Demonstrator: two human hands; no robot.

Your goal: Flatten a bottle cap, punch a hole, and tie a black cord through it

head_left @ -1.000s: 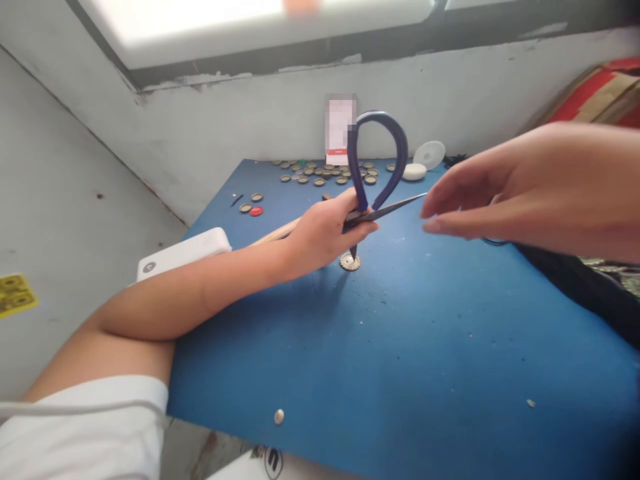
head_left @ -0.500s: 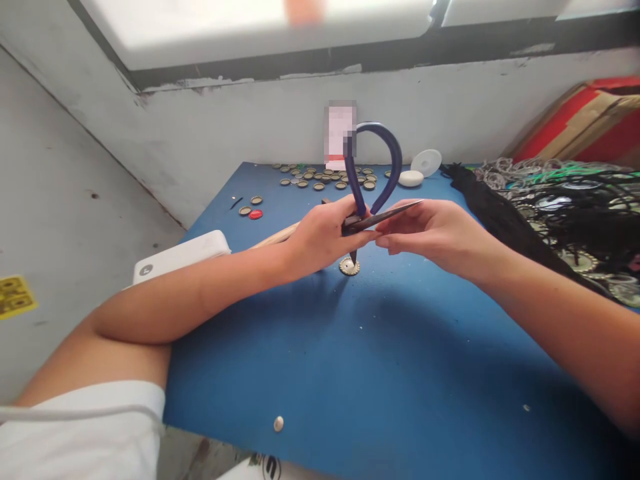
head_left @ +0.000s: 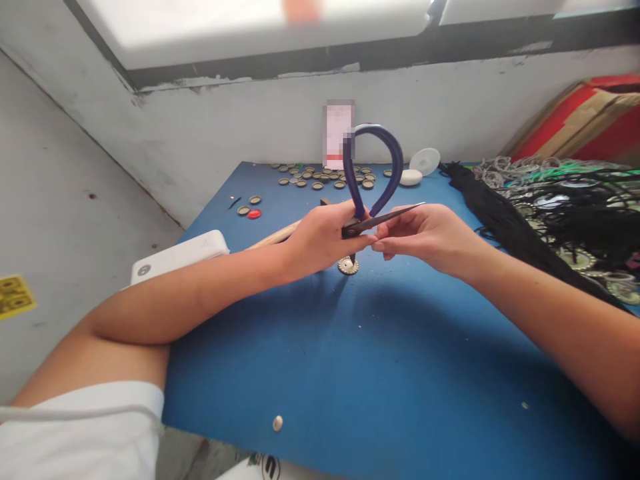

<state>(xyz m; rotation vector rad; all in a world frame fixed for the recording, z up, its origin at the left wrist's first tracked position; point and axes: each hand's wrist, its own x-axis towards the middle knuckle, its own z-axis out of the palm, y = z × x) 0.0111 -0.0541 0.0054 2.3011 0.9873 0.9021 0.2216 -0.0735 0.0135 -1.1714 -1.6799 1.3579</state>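
Note:
My left hand [head_left: 320,239] is closed around the middle of a pair of scissors [head_left: 380,219] with dark blue looped handles pointing up. The blades are spread: one reaches right over my right hand, the other points down to a crimped bottle cap [head_left: 346,267] on the table. My right hand [head_left: 425,233] pinches its thumb and fingertips together right beside my left fingertips. Whatever it grips, if anything, is too small or hidden to make out. Behind my left wrist shows a pale wooden handle [head_left: 277,235], partly covered.
Several bottle caps [head_left: 317,186] lie at the back of the blue table [head_left: 320,367]. A white power-bank-like box [head_left: 180,257] is at left. Black cords [head_left: 500,223] are heaped at right, near a red box [head_left: 585,127]. A small pale round piece [head_left: 277,423] lies near the front edge.
My right hand has shifted very slightly left and down at the left fingertips. The scissors and my left hand stay nearly in place over the cap.

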